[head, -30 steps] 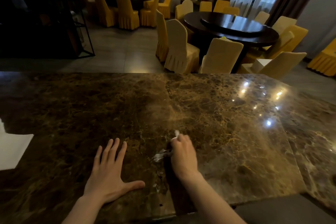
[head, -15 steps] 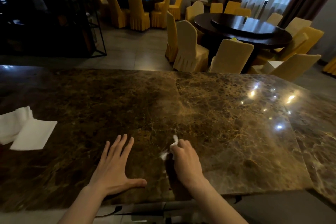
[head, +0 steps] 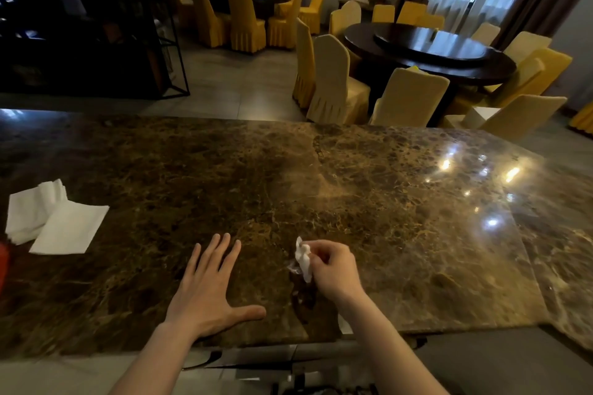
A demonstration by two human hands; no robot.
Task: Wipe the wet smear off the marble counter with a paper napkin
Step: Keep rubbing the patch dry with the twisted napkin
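Two hands over the marble counter (head: 401,202), both near its front edge. Right hand (head: 333,268): fingers pinched on a crumpled paper napkin (head: 303,258); half a second ago it pressed the wad flat to the stone, now the wrist has turned up and the napkin looks lifted clear, hanging from the fingertips. Left hand (head: 208,285): fingers splayed, palm flat on the counter, holding nothing, unchanged. Wet smear (head: 300,293): a dull patch just below the napkin, possibly some moisture remaining; glare makes this uncertain. Spare napkins (head: 56,218): lying by the left edge, untouched. Judgement: a wiping stroke has ended; another pass or a check of the patch likely follows.
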